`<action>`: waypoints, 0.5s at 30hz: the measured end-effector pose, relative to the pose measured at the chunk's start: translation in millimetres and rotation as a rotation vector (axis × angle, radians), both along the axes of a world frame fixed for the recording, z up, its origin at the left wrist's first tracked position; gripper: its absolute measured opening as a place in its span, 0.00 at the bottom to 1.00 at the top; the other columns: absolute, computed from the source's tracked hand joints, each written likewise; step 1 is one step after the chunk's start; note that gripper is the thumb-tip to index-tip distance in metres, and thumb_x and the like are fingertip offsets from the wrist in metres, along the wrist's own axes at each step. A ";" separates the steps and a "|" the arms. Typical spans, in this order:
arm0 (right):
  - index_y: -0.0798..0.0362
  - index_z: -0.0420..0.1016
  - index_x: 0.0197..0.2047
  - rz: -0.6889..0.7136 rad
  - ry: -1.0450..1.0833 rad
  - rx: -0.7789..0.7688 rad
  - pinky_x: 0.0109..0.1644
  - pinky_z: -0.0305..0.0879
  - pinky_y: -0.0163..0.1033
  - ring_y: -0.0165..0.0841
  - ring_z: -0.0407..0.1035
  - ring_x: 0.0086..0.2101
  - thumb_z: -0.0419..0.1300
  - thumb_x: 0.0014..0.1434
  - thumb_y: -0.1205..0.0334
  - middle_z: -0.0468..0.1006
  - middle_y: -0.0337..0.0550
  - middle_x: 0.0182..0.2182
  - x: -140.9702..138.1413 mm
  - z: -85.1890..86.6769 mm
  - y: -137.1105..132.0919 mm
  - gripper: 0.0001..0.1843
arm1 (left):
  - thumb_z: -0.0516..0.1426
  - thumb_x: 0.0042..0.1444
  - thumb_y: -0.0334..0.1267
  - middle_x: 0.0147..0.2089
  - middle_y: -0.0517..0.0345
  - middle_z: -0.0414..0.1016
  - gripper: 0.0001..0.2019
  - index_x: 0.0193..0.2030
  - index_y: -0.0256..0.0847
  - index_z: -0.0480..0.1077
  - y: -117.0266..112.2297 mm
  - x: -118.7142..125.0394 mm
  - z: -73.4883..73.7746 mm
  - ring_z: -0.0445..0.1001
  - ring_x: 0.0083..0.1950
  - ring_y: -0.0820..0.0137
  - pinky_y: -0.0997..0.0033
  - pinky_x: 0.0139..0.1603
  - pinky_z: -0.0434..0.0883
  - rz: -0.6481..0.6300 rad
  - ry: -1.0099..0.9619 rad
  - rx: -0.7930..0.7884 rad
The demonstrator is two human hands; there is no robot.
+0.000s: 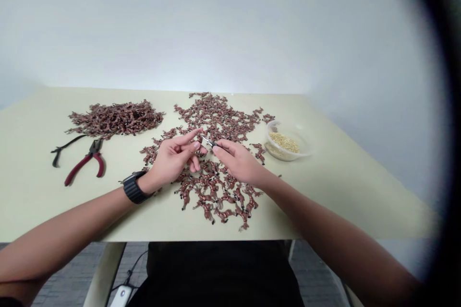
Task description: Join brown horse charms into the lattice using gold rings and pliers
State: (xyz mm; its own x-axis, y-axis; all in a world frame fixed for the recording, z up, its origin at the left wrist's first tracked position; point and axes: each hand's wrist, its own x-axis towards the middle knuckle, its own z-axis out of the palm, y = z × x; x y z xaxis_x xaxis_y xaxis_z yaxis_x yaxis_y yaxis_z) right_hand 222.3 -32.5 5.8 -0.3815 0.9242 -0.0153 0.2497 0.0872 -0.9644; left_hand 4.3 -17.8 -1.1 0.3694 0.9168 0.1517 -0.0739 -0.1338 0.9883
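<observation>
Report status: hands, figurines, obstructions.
Right hand gripping metal-tipped tool. Left hand at its tip, grip unclear. Brown figurines spread beneath. Tub, red-handled pliers aside, not blocking.

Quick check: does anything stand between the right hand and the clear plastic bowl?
Only a few small brown animal figures, lying on the table between the right hand and the clear plastic bowl. Nothing taller shows there; they look low enough to reach over.
</observation>
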 end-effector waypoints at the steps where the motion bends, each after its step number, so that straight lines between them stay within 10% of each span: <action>1: 0.49 0.67 0.38 0.029 0.079 -0.110 0.23 0.45 0.33 0.27 0.48 0.22 0.54 0.68 0.42 0.56 0.32 0.24 -0.7 0.7 -0.9 0.18 | 0.62 0.64 0.40 0.43 0.49 0.83 0.29 0.71 0.42 0.65 -0.3 -1.1 -1.2 0.78 0.25 0.72 0.72 0.26 0.78 0.040 0.059 0.079; 4: 0.50 0.66 0.37 0.131 0.311 -0.430 0.19 0.38 0.32 0.26 0.39 0.22 0.54 0.68 0.42 0.49 0.30 0.25 0.6 5.7 -2.0 0.19 | 0.61 0.60 0.31 0.38 0.55 0.84 0.25 0.64 0.47 0.73 6.6 -12.7 -3.4 0.79 0.30 0.70 0.69 0.37 0.80 0.139 0.244 0.313; 9: 0.53 0.66 0.36 0.279 0.480 -0.792 0.18 0.30 0.30 0.26 0.33 0.23 0.55 0.67 0.44 0.46 0.30 0.25 8.6 16.0 2.9 0.19 | 0.64 0.52 0.25 0.60 0.51 0.78 0.19 0.48 0.52 0.82 27.3 -38.5 -1.5 0.80 0.41 0.68 0.73 0.33 0.77 0.102 0.413 0.428; 15: 0.52 0.67 0.38 0.145 0.436 -0.555 0.20 0.33 0.32 0.26 0.35 0.23 0.54 0.66 0.41 0.48 0.31 0.26 8.5 6.7 8.4 0.21 | 0.61 0.62 0.35 0.43 0.52 0.83 0.21 0.62 0.48 0.75 16.6 -17.7 -0.7 0.77 0.28 0.72 0.72 0.30 0.78 0.174 0.247 0.320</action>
